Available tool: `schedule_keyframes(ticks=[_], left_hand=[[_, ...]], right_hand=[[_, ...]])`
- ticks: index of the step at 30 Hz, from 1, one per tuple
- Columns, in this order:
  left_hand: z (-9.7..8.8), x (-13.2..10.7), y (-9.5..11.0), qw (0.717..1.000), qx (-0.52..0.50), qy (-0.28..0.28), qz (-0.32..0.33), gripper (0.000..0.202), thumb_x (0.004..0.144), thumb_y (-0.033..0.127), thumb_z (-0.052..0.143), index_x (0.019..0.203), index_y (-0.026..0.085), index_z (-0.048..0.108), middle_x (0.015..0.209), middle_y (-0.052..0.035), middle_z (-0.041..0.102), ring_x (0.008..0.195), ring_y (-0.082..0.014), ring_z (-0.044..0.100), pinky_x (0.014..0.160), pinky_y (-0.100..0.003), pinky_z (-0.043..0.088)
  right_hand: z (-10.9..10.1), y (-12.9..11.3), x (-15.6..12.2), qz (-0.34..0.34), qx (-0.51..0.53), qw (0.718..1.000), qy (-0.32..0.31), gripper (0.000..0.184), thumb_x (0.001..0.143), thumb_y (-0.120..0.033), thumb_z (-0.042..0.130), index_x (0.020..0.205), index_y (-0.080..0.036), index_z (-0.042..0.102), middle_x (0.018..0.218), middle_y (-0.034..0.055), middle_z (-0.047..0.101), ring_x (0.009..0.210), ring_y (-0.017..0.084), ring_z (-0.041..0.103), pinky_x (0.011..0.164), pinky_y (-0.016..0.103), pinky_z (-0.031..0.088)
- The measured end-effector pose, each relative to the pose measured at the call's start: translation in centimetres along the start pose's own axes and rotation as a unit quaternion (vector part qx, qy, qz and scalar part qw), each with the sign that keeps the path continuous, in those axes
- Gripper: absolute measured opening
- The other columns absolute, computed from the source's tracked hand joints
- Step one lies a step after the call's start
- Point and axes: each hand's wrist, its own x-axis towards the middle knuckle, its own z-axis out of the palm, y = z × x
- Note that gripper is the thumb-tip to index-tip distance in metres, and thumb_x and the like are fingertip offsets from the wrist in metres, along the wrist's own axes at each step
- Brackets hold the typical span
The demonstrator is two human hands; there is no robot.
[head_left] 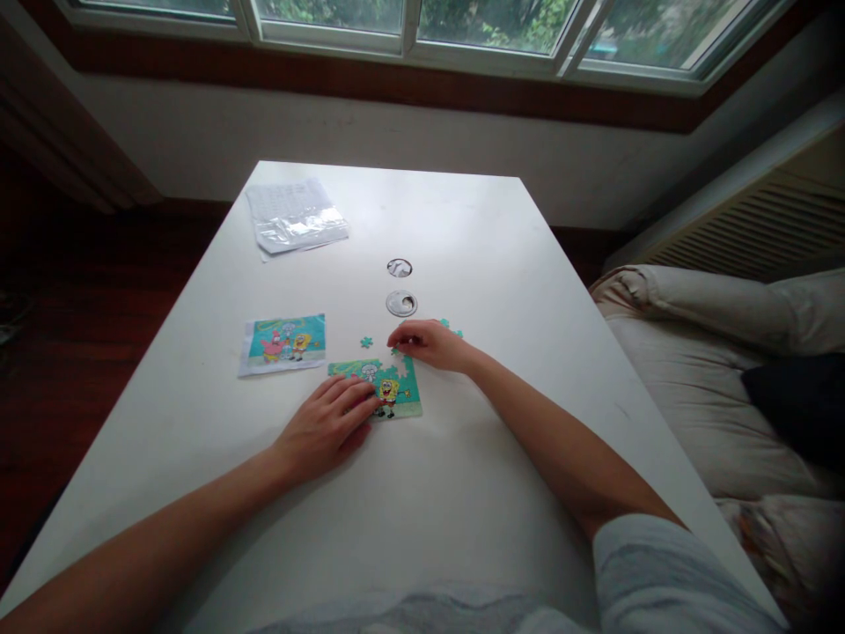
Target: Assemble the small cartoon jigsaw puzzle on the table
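A partly joined cartoon jigsaw puzzle (410,398) lies flat on the white table, with a jagged gap along its upper edge. Across its left part rests my left hand (326,421), fingers stretched out and covering some of the picture. My right hand (429,342) is at the puzzle's upper right edge, thumb and fingers pinched around a small teal puzzle piece (394,350) that is partly hidden. One loose puzzle piece (366,342) lies just above the puzzle. A few more teal pieces (444,323) show behind my right hand.
A printed sheet (287,343) with a similar cartoon picture lies left of the puzzle. Papers in a clear plastic sleeve (297,218) sit at the far left of the table (462,229). Two round grommets (401,304) are set in the tabletop. A cushioned sofa (687,379) stands to the right.
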Motion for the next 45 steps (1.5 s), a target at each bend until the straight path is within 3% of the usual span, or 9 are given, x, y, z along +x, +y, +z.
schedule_keyframes(ticks=[4, 11, 18, 26, 33, 45], left_hand=[[0.0, 0.0, -0.1, 1.000, 0.002, -0.001, 0.002, 0.036, 0.100, 0.023, 0.055, 0.136, 0.020, 0.062, 0.138, -0.0130, 0.064, 0.131, -0.0300, 0.058, 0.115, -0.053, 0.045], [0.1, 0.0, -0.1, 1.000, 0.014, 0.003, 0.008, 0.035, 0.101, 0.023, 0.054, 0.135, 0.020, 0.062, 0.139, -0.0125, 0.064, 0.131, -0.0297, 0.058, 0.114, -0.053, 0.045], [0.2, 0.0, -0.2, 1.000, 0.014, 0.001, 0.004, 0.036, 0.100, 0.023, 0.056, 0.135, 0.020, 0.062, 0.139, -0.0123, 0.064, 0.130, -0.0299, 0.058, 0.113, -0.053, 0.045], [0.3, -0.1, -0.2, 1.000, 0.025, -0.004, 0.006, 0.035, 0.101, 0.024, 0.054, 0.135, 0.019, 0.062, 0.140, -0.0118, 0.064, 0.131, -0.0305, 0.057, 0.115, -0.052, 0.044], [0.3, -0.1, -0.2, 1.000, 0.029, 0.000, 0.005, 0.036, 0.101, 0.024, 0.055, 0.136, 0.019, 0.062, 0.140, -0.0121, 0.063, 0.131, -0.0298, 0.057, 0.115, -0.052, 0.044], [0.2, 0.0, -0.1, 1.000, 0.010, -0.002, -0.002, 0.036, 0.100, 0.023, 0.055, 0.135, 0.022, 0.063, 0.139, -0.0115, 0.064, 0.131, -0.0295, 0.058, 0.116, -0.052, 0.043]], right_hand=[[0.7, -1.0, 0.0, -0.003, 0.039, 0.999, -0.017, 0.033, 0.088, -0.013, 0.060, 0.119, -0.019, 0.067, 0.095, 0.0013, 0.075, 0.073, 0.011, 0.058, 0.070, 0.023, 0.043], [1.4, -1.8, 0.1, -0.024, -0.016, 0.999, -0.024, 0.019, 0.088, -0.009, 0.062, 0.097, -0.018, 0.077, 0.085, 0.0019, 0.072, 0.073, 0.012, 0.058, 0.070, 0.024, 0.042], [1.6, -1.6, 0.2, -0.047, -0.019, 0.998, -0.024, 0.019, 0.093, -0.014, 0.061, 0.101, -0.019, 0.078, 0.093, 0.0048, 0.070, 0.076, 0.013, 0.058, 0.071, 0.025, 0.043], [2.1, -2.3, 0.2, 0.000, 0.020, 1.000, -0.007, 0.023, 0.089, -0.011, 0.063, 0.108, -0.018, 0.073, 0.078, -0.0012, 0.066, 0.070, 0.012, 0.057, 0.069, 0.023, 0.042], [2.6, -2.7, 0.2, -0.020, -0.074, 0.997, 0.030, 0.019, 0.086, -0.007, 0.065, 0.100, -0.018, 0.072, 0.082, 0.0005, 0.063, 0.077, 0.014, 0.055, 0.075, 0.025, 0.041], [2.9, -2.2, 0.0, -0.044, -0.127, 0.991, 0.022, 0.017, 0.091, -0.009, 0.062, 0.102, -0.019, 0.072, 0.094, 0.0045, 0.064, 0.089, 0.018, 0.056, 0.082, 0.028, 0.042]])
